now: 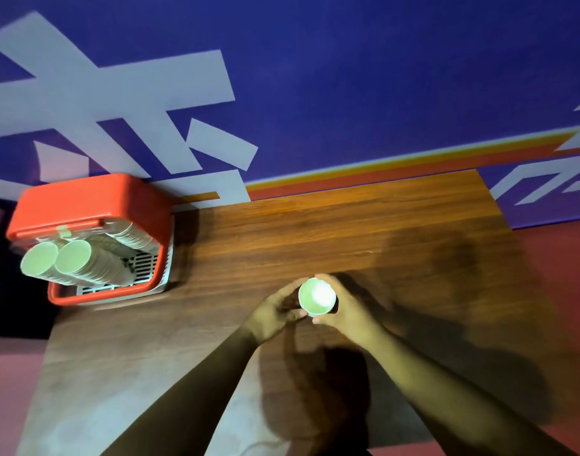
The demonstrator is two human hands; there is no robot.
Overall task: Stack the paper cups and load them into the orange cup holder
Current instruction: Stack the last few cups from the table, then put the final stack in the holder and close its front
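Your fingers were curled round the cup from both sides. Left hand wrapped its left wall, thumb on the near side; right hand cupped the right wall. Cup was mouth-up over the near middle of the table. From above I couldn't tell if it was one cup or a short stack, or if it touched the wood. It was the only loose cup I saw. Holder stood at the far left edge, well apart from your hands, already carrying several long stacks lying slanted. My read: loading was mostly done and this cup was among the last. Writing: none legible on cup or holder. Wall had big pale block shapes, unreadable.
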